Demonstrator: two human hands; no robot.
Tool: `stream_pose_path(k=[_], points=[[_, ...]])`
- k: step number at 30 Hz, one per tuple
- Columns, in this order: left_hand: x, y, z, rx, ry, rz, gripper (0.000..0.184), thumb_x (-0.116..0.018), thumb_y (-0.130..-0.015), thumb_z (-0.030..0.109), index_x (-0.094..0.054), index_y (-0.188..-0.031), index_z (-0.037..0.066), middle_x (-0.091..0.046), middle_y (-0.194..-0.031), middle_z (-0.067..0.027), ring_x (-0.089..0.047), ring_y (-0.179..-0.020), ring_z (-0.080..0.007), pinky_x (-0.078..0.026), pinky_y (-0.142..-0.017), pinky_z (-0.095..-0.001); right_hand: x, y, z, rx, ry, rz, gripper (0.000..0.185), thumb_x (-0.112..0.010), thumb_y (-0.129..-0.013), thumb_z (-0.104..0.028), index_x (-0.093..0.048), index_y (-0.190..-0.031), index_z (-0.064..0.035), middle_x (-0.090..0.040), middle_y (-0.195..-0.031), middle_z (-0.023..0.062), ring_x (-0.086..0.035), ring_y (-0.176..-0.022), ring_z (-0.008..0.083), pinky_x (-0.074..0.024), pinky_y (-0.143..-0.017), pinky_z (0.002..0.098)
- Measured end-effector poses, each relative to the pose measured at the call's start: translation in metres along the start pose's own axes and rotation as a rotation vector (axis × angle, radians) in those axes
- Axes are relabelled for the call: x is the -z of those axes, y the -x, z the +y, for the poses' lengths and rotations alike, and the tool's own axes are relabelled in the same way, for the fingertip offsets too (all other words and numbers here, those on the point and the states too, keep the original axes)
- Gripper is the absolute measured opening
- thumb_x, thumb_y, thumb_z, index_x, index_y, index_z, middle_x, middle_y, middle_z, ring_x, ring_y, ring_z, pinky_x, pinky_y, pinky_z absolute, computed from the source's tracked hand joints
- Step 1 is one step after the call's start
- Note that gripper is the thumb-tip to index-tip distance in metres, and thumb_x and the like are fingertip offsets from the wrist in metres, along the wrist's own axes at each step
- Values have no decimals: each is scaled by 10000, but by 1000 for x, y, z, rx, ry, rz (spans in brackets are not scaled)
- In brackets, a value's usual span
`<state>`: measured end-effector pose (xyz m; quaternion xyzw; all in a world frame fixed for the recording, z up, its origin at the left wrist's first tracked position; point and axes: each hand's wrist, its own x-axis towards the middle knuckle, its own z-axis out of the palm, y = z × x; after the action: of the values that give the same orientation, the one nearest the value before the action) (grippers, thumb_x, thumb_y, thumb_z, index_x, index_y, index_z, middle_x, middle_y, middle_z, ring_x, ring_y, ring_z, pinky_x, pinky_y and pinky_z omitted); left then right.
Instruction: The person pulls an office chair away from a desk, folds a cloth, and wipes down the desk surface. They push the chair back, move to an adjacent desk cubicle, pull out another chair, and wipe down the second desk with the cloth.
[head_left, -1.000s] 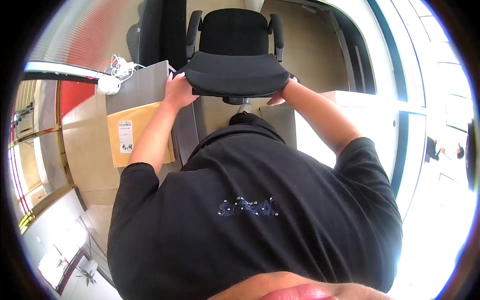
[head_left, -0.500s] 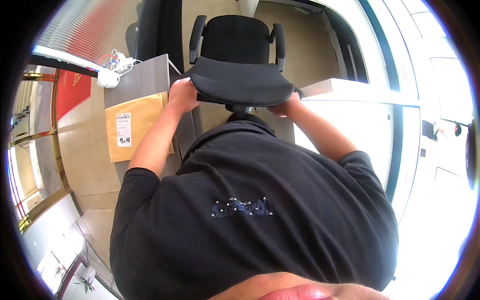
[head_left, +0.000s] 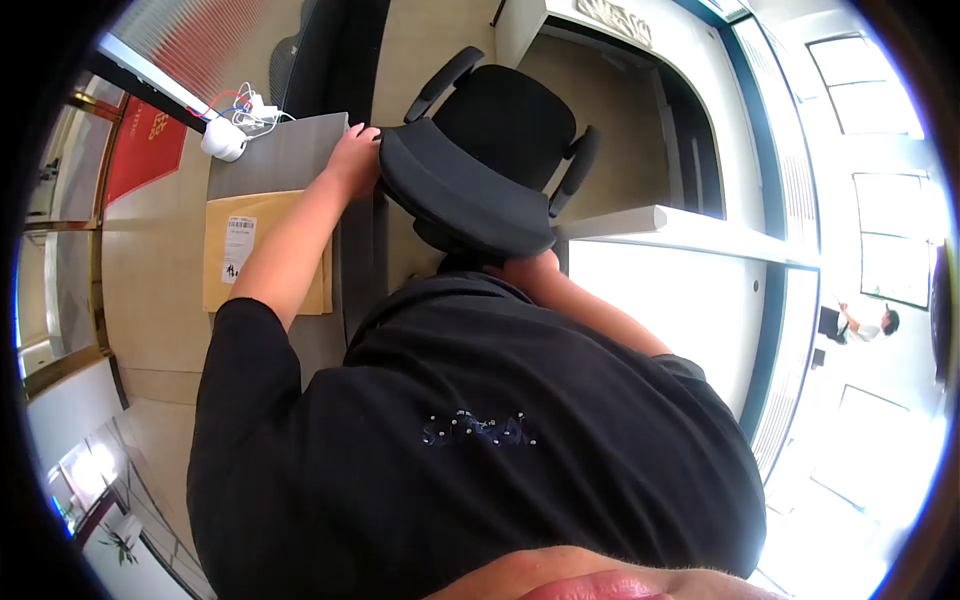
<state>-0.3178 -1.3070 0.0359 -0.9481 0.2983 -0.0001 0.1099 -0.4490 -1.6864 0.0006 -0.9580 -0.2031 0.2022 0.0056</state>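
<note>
A black office chair [head_left: 470, 195] with two armrests stands in front of me, turned at an angle, its backrest towards my body. My left hand [head_left: 356, 160] grips the left end of the backrest, fingertips up at its edge. At the other end, lower and closer to me, my right hand [head_left: 535, 272] holds the backrest from below; its fingers are partly hidden. The seat [head_left: 508, 125] lies beyond the backrest, between the armrests. Most of the chair's base is out of sight.
Left of me a grey cabinet [head_left: 280, 160] carries a yellow padded envelope [head_left: 270, 215], a white round device [head_left: 223, 140] and cables. A white desk [head_left: 690, 235] with an edge panel is at right. Another person [head_left: 860, 325] is far off to the right.
The chair has turned clockwise in view, its right end swinging down towards me. My right hand has moved left and nearer my body with it; my left hand has shifted slightly up.
</note>
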Motion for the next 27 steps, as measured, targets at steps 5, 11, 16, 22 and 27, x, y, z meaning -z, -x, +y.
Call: stream_pose_path(k=[5, 11, 16, 22, 27], points=[[-15, -44, -18, 79, -44, 135, 358, -642, -917, 241, -711, -1263, 179, -668, -1348, -29, -538, -1358, -285, -407, -1172, -520, 39, -12, -29, -75, -46, -85, 727, -521, -968, -708, -768, -1212, -69, -730, -1258, 159, -684, -1191, 347, -554, -994, 451], [-34, -125, -31, 236, -23, 246, 446, -596, -960, 265, -637, -1390, 155, -591, -1482, -65, -469, -1452, -319, -407, -1158, -583, 64, -41, -23, -198, -134, -77, 630, -518, -999, -630, -791, -1088, -69, -766, -1115, 143, -744, -1041, 334, -605, -858, 458], [-58, -213, -36, 196, 34, 198, 514, -613, -971, 258, -555, -1478, 195, -530, -1548, -8, -366, -1530, -281, -405, -1151, -614, 86, -69, 14, -310, -177, -220, 603, -554, -997, -599, -752, -1243, -85, -738, -1277, 116, -734, -1137, 311, -604, -922, 443], [-11, -289, -15, 96, -3, -39, 623, -640, -958, 246, -478, -1559, 255, -426, -1638, -10, -254, -1586, -301, -350, -1209, -618, 93, -76, 71, -546, -271, -102, 613, -598, -977, -578, -735, -1261, -52, -722, -1305, 131, -720, -1155, 303, -576, -964, 441], [29, -347, -15, 272, 52, -151, 757, -716, -910, 249, -416, -1603, 302, -155, -1747, -47, -161, -1608, -392, -300, -1232, -632, 163, -70, 108, -162, -811, -28, 574, -649, -985, -481, -682, -1311, -10, -705, -1322, 172, -711, -1131, 321, -548, -997, 412]])
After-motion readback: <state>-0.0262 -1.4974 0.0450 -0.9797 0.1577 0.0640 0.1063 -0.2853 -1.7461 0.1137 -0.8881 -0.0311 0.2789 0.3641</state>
